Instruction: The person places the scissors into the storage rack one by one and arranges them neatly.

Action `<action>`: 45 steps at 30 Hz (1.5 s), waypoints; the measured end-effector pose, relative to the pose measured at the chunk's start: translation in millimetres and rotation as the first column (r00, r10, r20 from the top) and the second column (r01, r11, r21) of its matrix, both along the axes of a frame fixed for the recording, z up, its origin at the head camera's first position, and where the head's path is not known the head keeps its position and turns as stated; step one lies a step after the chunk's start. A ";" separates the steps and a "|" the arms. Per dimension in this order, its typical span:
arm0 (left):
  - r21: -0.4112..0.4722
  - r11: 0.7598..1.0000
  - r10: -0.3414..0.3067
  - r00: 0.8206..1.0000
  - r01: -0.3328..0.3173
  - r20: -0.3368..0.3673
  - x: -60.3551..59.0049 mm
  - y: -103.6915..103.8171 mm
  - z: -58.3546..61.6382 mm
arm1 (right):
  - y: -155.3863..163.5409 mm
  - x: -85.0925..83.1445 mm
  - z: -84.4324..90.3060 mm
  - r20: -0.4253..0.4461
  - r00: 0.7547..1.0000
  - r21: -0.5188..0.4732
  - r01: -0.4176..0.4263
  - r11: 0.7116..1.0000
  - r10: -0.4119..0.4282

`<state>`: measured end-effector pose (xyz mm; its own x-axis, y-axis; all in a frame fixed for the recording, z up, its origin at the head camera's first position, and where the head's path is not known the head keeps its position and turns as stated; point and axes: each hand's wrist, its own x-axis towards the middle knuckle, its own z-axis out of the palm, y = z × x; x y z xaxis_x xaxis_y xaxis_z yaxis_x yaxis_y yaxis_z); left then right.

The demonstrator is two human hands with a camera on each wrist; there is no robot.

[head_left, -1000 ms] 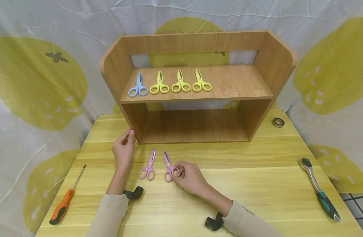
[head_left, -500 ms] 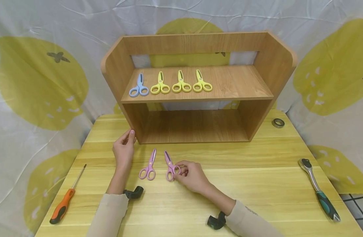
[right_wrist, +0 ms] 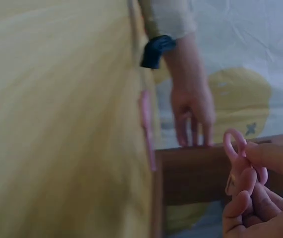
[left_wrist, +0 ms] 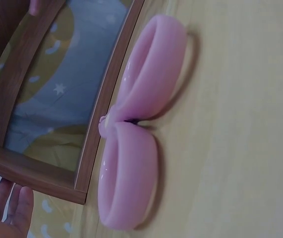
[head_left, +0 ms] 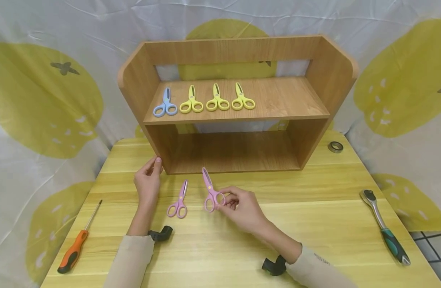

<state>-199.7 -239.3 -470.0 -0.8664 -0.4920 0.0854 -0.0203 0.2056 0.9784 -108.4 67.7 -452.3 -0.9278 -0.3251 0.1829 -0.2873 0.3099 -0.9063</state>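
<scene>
My right hand (head_left: 243, 208) pinches a pair of pink scissors (head_left: 209, 187) by one handle loop, blades pointing away, raised over the table. In the right wrist view the thumb and fingers meet at the handle of these scissors (right_wrist: 229, 148), and their blades are mostly hidden. A second pair of pink scissors (head_left: 181, 199) lies on the table to the left; its handle loops (left_wrist: 143, 173) fill the left wrist view. My left hand (head_left: 148, 182) rests its fingertips against the lower left front corner of the wooden shelf (head_left: 285, 94).
On the upper board stand in a row blue scissors (head_left: 165, 105) and three yellow pairs, the rightmost yellow scissors (head_left: 240, 96). An orange screwdriver (head_left: 76, 247) lies at left, a ratchet wrench (head_left: 386, 230) at right. A metal ring (head_left: 335, 147) sits beside the shelf's right side.
My right hand has lifted its pink scissors off the table and carried them slightly right and toward the shelf. My left hand has stayed at the shelf corner.
</scene>
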 end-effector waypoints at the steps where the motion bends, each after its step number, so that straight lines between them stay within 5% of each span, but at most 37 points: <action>1: -0.003 1.000 0.000 1.000 0.000 0.003 0.2 -0.4 0.5 | 2.4 1.7 7.0 -0.016 1.000 -0.001 0.000 1.000 0.000; 9: -0.017 1.000 -0.001 1.000 0.002 0.007 1.2 -1.9 1.4 | 26.0 7.2 60.6 -0.162 0.987 -0.067 -0.006 0.998 -0.005; 17: -0.005 1.000 -0.005 1.000 0.005 0.006 1.2 -2.1 0.7 | 55.7 -7.8 105.8 -0.300 0.950 -0.122 0.053 0.991 -0.088; 23: -0.027 1.000 -0.002 1.000 0.003 0.018 1.5 -2.6 -0.8 | 79.9 -28.0 130.6 -0.274 0.939 -0.172 0.165 0.971 -0.208; 30: -0.022 1.000 0.004 1.000 -0.004 -0.012 0.4 -3.4 -3.2 | 106.4 -66.2 152.4 -0.265 0.899 -0.147 0.319 0.936 -0.348; 37: -0.023 1.000 0.008 1.000 -0.008 -0.003 0.0 -2.5 -3.3 | 127.0 -103.4 172.0 -0.282 0.860 0.014 0.448 0.894 -0.426; 45: -0.028 1.000 0.007 1.000 -0.007 0.008 0.5 -0.6 0.2 | 129.4 -129.8 173.7 -0.216 0.878 0.103 0.456 0.884 -0.427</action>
<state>-199.2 -239.9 -469.8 -0.8637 -0.4954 0.0923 -0.0293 0.2323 0.9722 -238.2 197.1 -278.6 -0.9358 0.0744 0.3447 -0.2444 0.5680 -0.7859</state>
